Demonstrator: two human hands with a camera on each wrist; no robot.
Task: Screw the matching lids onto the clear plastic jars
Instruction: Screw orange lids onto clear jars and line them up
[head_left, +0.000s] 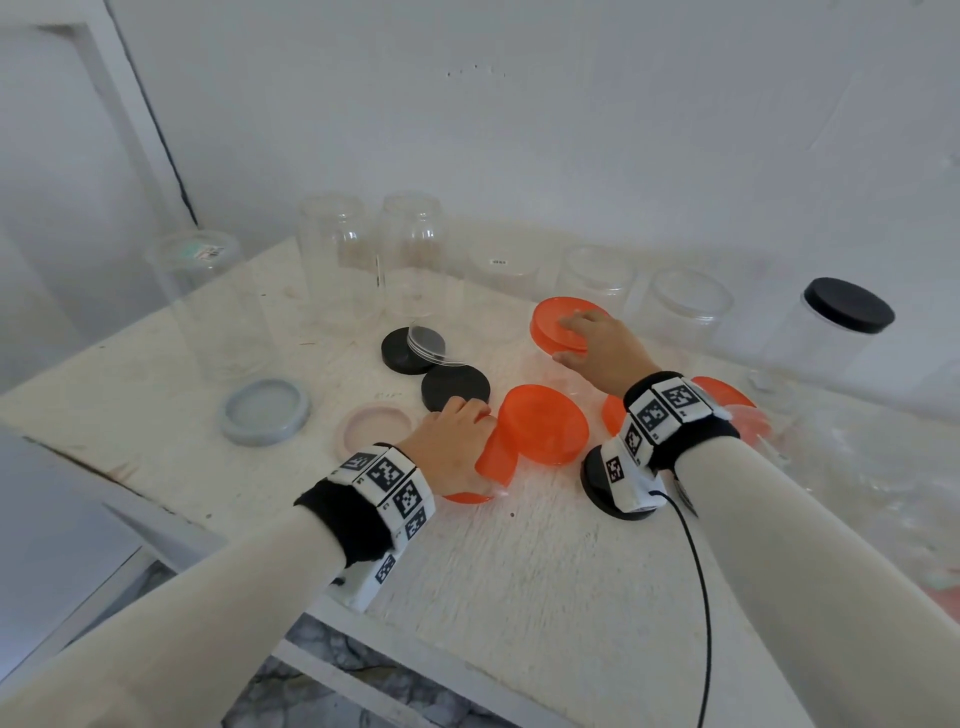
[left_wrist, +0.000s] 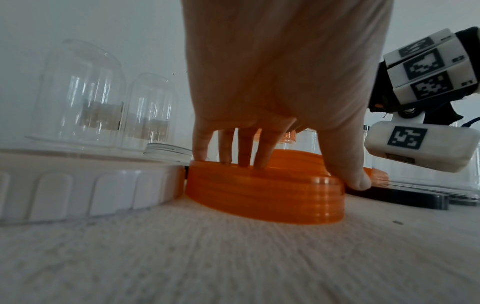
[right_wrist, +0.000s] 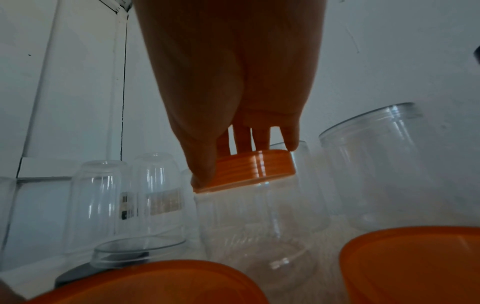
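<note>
Right hand: the right hand (head_left: 597, 345) grasps an orange lid (head_left: 558, 325) from above – fingers on its top, thumb at the rim. In the right wrist view its fingers (right_wrist: 262, 139) curl over the lid (right_wrist: 249, 170).
Jar under the lid: the lid sits on the mouth of a clear jar (right_wrist: 254, 226), which stands near the middle of the surface (head_left: 519, 571), toward the far edge.
Left hand: the left hand (head_left: 457, 441) grasps a second orange lid (left_wrist: 265, 195), tilted, with one edge on the surface; 4 fingers (left_wrist: 244, 148) reach inside it and the thumb presses the outer rim.
Other orange lids: a third orange lid (head_left: 543, 423) lies just beside the left hand, and one more (head_left: 727, 395) is partly hidden behind the right wrist.
Loose lids: 2 black lids (head_left: 454, 387) lie near the middle, a small clear lid (head_left: 428, 345) lies on the farther one; a grey lid (head_left: 265, 410) and a pale pink lid (head_left: 371, 423) lie toward the left edge.
Far edge: several clear jars (head_left: 410, 249) stand in a row – some upside down.
Right edge: 1 clear jar carries a black lid (head_left: 849, 304) already on its mouth.
Near edge: a black cable (head_left: 701, 597) runs from the right wrist band.
</note>
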